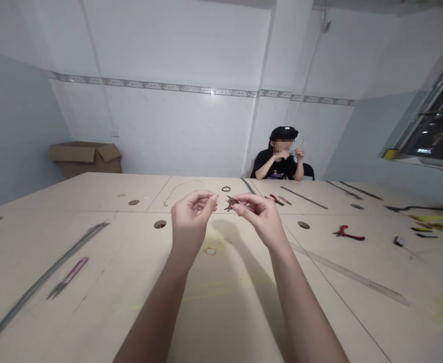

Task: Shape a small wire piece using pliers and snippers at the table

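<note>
My left hand (194,212) is raised over the middle of the table, thumb and fingers pinched on a tiny yellowish piece (217,200), too small to name. Opposite it, my right hand (261,214) is closed around a small tool with dark pointed blades (232,199), which look like thread snips. The blades point left towards the pinched piece, with a short gap between the hands. Fingers hide most of the tool's handle. Below the hands, small loose bits (227,241) and a small orange-edged square (210,251) lie on the tabletop.
Pink thread snips (70,275) and a long grey strip (60,259) lie left on the table (130,282). Red-handled pliers (348,233) and a ruler-like strip (357,280) lie right. A black ring (226,189) lies beyond. A person (278,161) sits across; a cardboard box (87,156) stands behind.
</note>
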{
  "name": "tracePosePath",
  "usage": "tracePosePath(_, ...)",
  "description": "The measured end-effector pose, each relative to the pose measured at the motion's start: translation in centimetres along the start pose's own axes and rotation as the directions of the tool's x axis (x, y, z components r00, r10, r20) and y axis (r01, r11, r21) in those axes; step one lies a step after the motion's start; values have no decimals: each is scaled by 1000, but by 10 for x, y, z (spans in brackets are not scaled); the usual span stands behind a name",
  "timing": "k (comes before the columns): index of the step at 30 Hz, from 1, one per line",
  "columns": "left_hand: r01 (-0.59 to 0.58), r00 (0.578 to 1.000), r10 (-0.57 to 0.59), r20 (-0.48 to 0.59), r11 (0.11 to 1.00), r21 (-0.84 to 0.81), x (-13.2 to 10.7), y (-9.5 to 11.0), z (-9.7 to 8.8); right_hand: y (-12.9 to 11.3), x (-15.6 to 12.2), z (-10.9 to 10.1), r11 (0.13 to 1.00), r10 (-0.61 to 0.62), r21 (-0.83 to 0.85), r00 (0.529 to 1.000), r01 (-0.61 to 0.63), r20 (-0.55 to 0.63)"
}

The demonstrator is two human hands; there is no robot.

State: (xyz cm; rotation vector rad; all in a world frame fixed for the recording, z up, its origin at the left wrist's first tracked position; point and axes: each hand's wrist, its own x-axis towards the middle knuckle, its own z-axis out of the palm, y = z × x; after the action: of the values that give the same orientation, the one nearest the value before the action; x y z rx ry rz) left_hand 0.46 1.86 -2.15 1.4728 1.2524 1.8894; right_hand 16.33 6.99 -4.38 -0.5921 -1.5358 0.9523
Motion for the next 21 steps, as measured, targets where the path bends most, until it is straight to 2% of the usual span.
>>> tracePosePath(4, -21, 1000, 21, 12, 999, 30, -2, 4, 1, -9, -6, 2, 998, -12, -61, 997, 17, 80)
tracePosePath(12, 6, 998, -6, 69, 1000, 1, -5, 9, 0, -12, -7, 3, 999, -32, -21, 996, 34, 84)
tracePosePath(21, 25, 997, -26, 73, 1000, 7, -5, 8, 3, -15, -7, -1, 995, -12, -96, 997, 19, 71)
